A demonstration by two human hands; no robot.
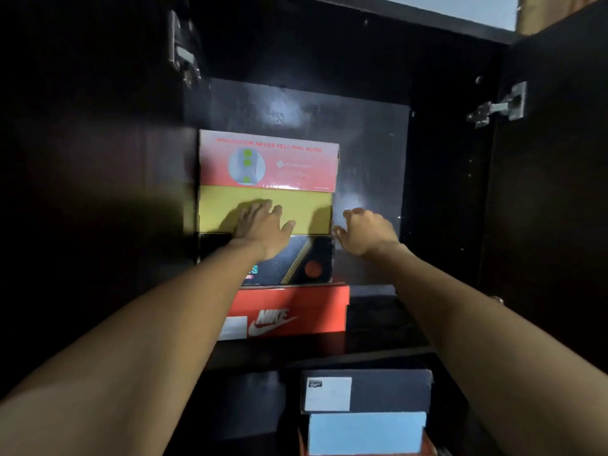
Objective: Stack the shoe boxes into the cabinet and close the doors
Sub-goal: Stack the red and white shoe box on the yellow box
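Note:
A stack of shoe boxes stands at the left of the dark cabinet's upper shelf (378, 327): an orange Nike box (302, 311) at the bottom, a black patterned box (306, 261) on it, then a yellow box (296, 209), and a pink-red box (269, 161) on top. My left hand (263, 230) lies flat with spread fingers against the front of the yellow box. My right hand (365, 230) hovers by the right edge of the stack, fingers loosely curled and holding nothing.
On the shelf below sit a dark navy box (391, 390) with a white label and a light blue box (365, 432) under it. Both cabinet doors stand open, with metal hinges at the left (182, 54) and right (500, 106). The right half of the upper shelf is bare.

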